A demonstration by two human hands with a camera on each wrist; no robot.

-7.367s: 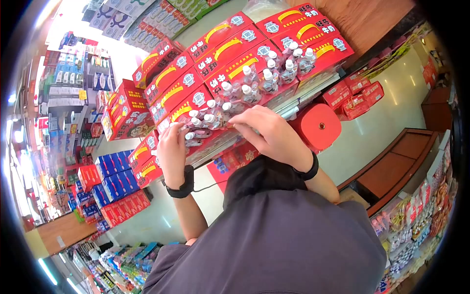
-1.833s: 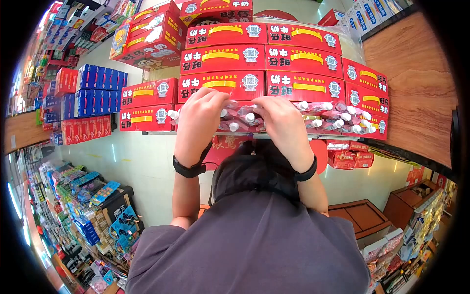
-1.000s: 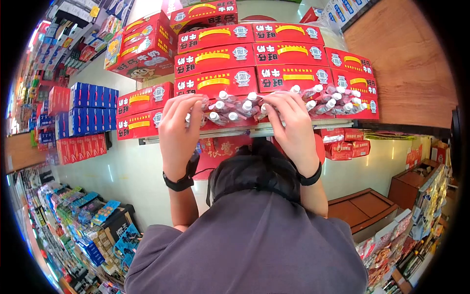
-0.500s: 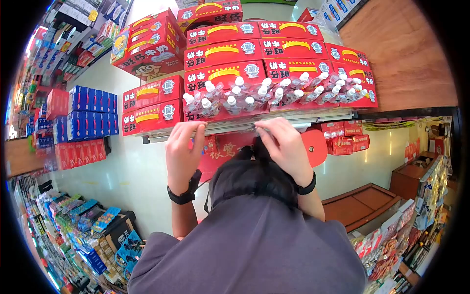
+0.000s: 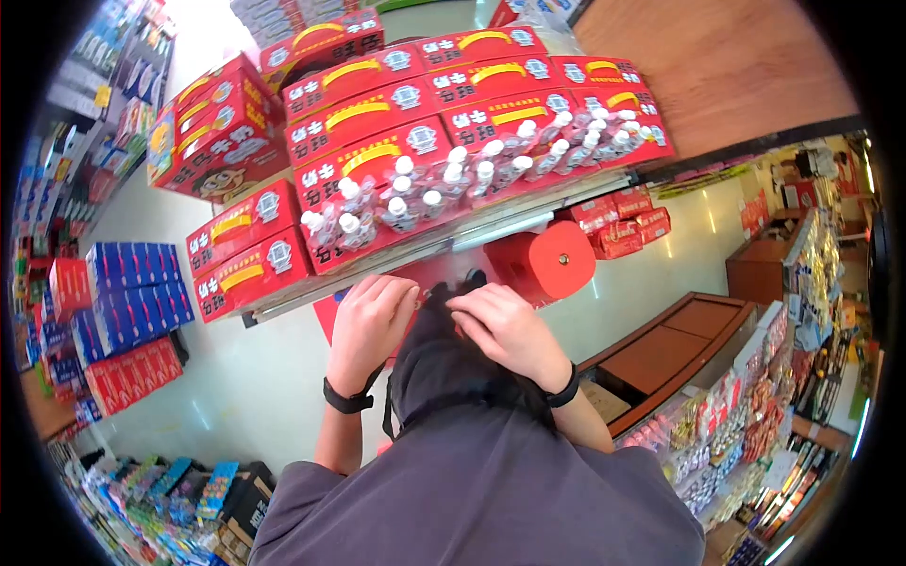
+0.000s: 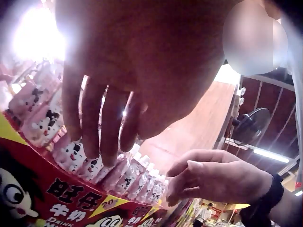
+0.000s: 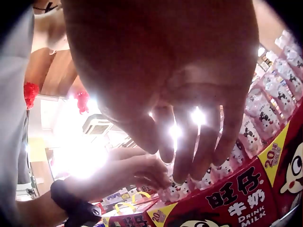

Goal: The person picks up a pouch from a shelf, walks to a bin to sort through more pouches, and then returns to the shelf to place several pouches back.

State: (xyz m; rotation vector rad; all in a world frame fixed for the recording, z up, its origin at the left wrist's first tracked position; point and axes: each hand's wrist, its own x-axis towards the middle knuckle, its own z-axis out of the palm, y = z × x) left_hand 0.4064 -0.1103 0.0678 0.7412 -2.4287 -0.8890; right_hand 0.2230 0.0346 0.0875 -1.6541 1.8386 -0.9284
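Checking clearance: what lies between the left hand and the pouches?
In the head view, a red carton strip and the pale shelf edge lie between the left hand and the pouches.

Pale floor (image 5: 255, 387), brown cabinet (image 5: 634, 360), strip light (image 6: 271, 155)

Forearms (image 5: 340, 440) extended forward, left hand (image 5: 370, 323) and right hand (image 5: 511, 330) apart, side by side, fingers (image 6: 111, 125) relaxed, loosely bent

Dark grey short-sleeved shirt (image 5: 481, 495), black strap (image 5: 347, 400) around each wrist, black clothing (image 5: 439, 368) in front.
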